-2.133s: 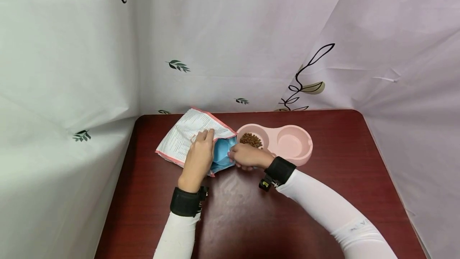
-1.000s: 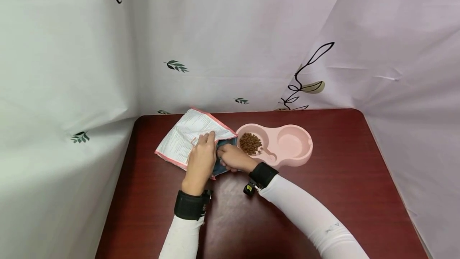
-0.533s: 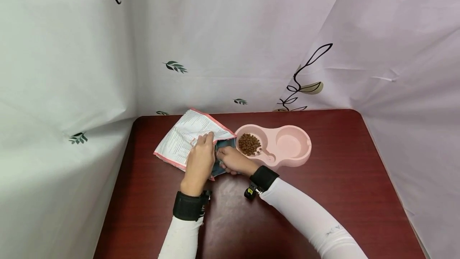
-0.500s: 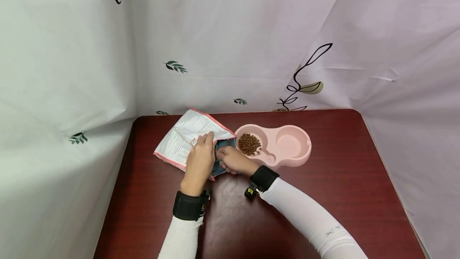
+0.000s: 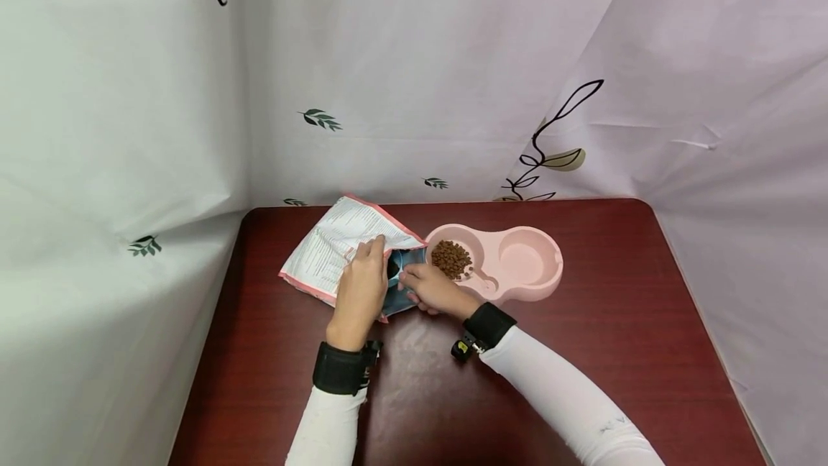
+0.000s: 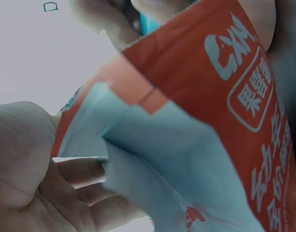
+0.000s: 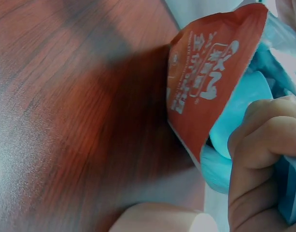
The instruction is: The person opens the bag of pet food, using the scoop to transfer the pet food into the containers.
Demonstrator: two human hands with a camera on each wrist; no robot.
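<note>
A white-and-red printed food bag (image 5: 333,236) lies on its side, its mouth facing right. My left hand (image 5: 362,290) grips the upper edge of the mouth and holds it raised; in the left wrist view its fingers reach behind the bag's edge. In the bag's mouth sits a blue scoop (image 7: 244,108), its handle gripped by the curled fingers of my right hand (image 5: 441,291). Something dark shows at the scoop's bowl in the head view; the rest is hidden by my left hand and the bag. Right of the mouth, brown kibble (image 5: 451,259) lies in the left compartment of a pink double bowl (image 5: 494,254).
The bowl stands close against the bag's right corner, near the back edge of the dark red table (image 5: 601,351). The right compartment of the bowl holds nothing. A white patterned cloth (image 5: 420,78) hangs behind the table and along both sides.
My right hand moved left with the scoop, deeper into the bag, then back slightly to the right. The scoop's rim shows again at the mouth. My left hand stayed on the bag.
</note>
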